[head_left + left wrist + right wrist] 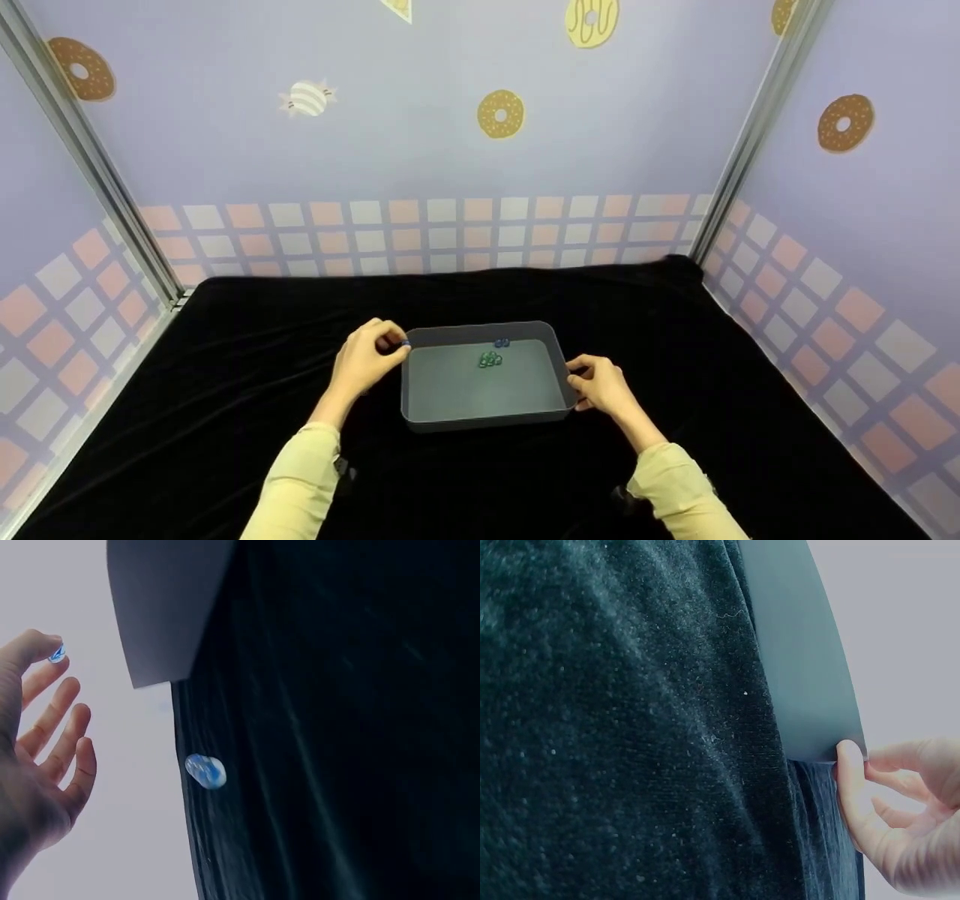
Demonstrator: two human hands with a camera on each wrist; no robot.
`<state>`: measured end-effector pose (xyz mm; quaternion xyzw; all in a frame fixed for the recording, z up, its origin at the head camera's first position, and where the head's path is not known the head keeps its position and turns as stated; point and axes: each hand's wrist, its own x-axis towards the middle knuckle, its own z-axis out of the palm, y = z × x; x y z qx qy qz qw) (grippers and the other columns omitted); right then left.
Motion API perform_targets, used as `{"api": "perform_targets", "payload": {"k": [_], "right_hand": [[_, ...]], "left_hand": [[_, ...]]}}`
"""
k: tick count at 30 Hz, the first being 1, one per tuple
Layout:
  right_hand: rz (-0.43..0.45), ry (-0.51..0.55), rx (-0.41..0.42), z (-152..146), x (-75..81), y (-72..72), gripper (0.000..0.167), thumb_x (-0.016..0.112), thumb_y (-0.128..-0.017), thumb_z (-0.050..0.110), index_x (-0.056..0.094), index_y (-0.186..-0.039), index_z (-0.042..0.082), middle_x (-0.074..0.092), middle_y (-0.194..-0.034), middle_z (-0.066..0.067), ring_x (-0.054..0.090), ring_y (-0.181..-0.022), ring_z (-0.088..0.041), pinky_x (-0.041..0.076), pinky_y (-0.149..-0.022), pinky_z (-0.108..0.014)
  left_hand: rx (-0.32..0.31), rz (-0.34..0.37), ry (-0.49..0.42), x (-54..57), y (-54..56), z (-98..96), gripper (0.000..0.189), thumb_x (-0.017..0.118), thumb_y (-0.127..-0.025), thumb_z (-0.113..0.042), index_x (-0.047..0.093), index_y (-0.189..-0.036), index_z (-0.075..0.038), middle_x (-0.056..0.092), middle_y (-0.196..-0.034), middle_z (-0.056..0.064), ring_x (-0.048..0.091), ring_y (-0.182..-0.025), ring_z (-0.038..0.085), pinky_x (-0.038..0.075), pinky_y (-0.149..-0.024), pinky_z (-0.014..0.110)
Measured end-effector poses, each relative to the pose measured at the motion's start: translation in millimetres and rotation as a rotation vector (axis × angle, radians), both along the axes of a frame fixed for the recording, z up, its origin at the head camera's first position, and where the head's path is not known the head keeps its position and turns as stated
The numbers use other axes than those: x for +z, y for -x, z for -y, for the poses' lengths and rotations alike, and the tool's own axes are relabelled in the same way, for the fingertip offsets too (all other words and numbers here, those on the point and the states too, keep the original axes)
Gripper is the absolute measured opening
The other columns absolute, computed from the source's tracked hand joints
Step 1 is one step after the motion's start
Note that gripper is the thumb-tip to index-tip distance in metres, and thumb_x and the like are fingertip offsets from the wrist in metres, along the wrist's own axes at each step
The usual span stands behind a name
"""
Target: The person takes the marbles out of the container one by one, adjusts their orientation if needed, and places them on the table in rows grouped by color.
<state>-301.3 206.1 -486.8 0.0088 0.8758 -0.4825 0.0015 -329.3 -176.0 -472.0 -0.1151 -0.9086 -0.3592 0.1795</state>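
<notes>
Between thumb and index fingertip, my left hand (pixel 365 358) pinches a small blue glass marble (pixel 57 653), held at the left rim of a grey tray (pixel 450 390). The other fingers of that hand are loosely bent in the left wrist view. My right hand (pixel 602 385) grips the tray's right wall, thumb on the near side in the right wrist view. Inside the tray lie several green marbles (pixel 490 359) in a cluster near the middle. Blue marbles (pixel 502 343) sit by its far wall.
Shiny blue-and-white glass (pixel 205 771) shows against the black cloth (pixel 337 765) in the left wrist view, below the tray's corner. The black cloth carries the tray and has soft folds. Patterned walls (pixel 420 150) with metal corner posts (pixel 750 142) enclose the back and sides.
</notes>
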Motion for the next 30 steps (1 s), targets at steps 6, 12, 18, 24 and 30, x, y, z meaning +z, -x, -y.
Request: {"api": "perform_targets", "payload": {"k": [6,12,18,24,30], "right_hand": [[0.013,0.005,0.000,-0.2,-0.2,-0.7,0.027,0.063,-0.090,-0.002,0.067,-0.117,-0.002,0.067,-0.085,-0.021,0.064,-0.054,-0.015,0.058,-0.051,-0.030],[0.010,0.003,0.003,0.0,0.2,-1.0,0.027,0.063,-0.091,-0.002,0.067,-0.117,-0.002,0.066,-0.085,-0.020,0.063,-0.053,-0.014,0.058,-0.051,-0.030],[0.009,0.013,0.005,0.4,0.1,0.2,0.027,0.063,-0.090,-0.001,0.067,-0.117,-0.001,0.066,-0.085,-0.019,0.063,-0.054,-0.014,0.058,-0.051,-0.030],[0.016,0.014,0.011,-0.4,0.1,0.0,0.027,0.063,-0.091,-0.001,0.067,-0.118,-0.001,0.066,-0.086,-0.019,0.062,-0.053,-0.014,0.059,-0.052,-0.031],[0.014,0.010,0.012,-1.4,0.1,0.0,0.027,0.063,-0.091,-0.001,0.067,-0.117,-0.002,0.065,-0.085,-0.018,0.063,-0.055,-0.014,0.059,-0.052,-0.031]], "left_hand": [[0.005,0.011,-0.055,-8.1,-8.2,12.7,0.011,0.078,-0.082,-0.020,0.071,-0.090,-0.021,0.065,-0.091,0.000,0.062,-0.086,0.018,0.047,-0.074,0.032],[-0.006,0.040,-0.100,-13.7,-16.1,22.7,0.010,0.078,-0.084,-0.020,0.071,-0.091,-0.021,0.065,-0.091,0.000,0.063,-0.087,0.024,0.047,-0.072,0.029],[-0.044,0.036,-0.110,-17.2,-23.5,37.4,0.010,0.078,-0.083,-0.013,0.071,-0.090,-0.017,0.065,-0.089,0.002,0.062,-0.080,0.020,0.053,-0.073,0.030],[-0.040,0.051,-0.108,-25.6,-34.5,52.8,0.012,0.079,-0.081,-0.011,0.072,-0.089,-0.016,0.065,-0.086,0.003,0.057,-0.072,0.007,0.051,-0.071,0.025],[-0.041,0.098,-0.082,-30.7,-40.0,60.6,0.012,0.081,-0.079,-0.011,0.072,-0.087,-0.014,0.067,-0.086,0.004,0.057,-0.073,0.009,0.049,-0.071,0.024]]}}
